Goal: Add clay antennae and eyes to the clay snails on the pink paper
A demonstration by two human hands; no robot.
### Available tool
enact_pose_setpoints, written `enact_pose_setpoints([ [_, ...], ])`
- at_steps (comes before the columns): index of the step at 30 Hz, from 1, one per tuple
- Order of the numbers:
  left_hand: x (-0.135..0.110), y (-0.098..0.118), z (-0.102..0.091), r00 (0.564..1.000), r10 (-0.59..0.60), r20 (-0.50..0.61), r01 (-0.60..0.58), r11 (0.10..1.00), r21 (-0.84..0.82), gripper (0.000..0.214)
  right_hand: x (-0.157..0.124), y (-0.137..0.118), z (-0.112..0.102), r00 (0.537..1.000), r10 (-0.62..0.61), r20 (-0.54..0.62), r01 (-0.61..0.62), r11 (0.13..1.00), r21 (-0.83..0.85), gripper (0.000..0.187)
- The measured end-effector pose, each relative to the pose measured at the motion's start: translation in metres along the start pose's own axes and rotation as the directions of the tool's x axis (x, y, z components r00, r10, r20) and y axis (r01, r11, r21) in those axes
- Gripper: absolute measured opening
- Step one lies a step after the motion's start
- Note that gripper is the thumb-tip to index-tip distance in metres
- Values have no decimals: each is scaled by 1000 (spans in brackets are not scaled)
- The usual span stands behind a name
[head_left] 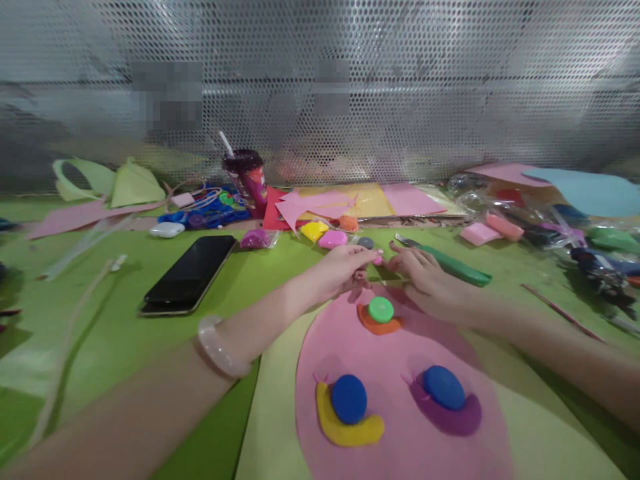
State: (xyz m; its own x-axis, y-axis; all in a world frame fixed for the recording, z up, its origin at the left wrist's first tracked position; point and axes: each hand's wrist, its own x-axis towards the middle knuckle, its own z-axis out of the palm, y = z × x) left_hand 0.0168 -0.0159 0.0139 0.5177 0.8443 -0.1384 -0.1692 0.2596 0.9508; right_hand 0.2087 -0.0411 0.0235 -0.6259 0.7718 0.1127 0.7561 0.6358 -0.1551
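Note:
My left hand (340, 270) and my right hand (423, 277) meet at the far edge of a pink oval paper (400, 400), fingertips pinched together on a small pink piece of clay (378, 260). On the pink paper lie a green bottle cap (381, 309) on an orange clay shape (376, 324), a blue cap (349, 398) on a yellow clay curl (345, 430), and another blue cap (444, 387) on purple clay (457, 419). My left wrist wears a pale bangle (220, 347).
A black phone (190, 273) lies to the left on the green table (100, 313). A dark drink cup with a straw (246, 180), coloured paper sheets (350, 200), clay lumps (325, 235), a green tool (453, 265) and bags of supplies (550, 227) line the back, before a perforated metal screen.

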Motion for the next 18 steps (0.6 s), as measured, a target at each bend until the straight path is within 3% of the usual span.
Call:
enact_pose_setpoints([
  [4, -1, 0, 0, 1000, 4, 5, -4, 1000, -4, 18, -2, -3, -7, 994, -36, 105, 40, 998, -39, 27],
  [14, -1, 0, 1, 1000, -9, -18, 9, 1000, 5, 16, -7, -6, -12, 979, -187, 87, 192, 979, -62, 35],
  [18, -3, 2, 2, 1000, -22, -3, 22, 1000, 8, 16, -7, -14, -16, 996, -11, 85, 10, 1000, 11, 36],
])
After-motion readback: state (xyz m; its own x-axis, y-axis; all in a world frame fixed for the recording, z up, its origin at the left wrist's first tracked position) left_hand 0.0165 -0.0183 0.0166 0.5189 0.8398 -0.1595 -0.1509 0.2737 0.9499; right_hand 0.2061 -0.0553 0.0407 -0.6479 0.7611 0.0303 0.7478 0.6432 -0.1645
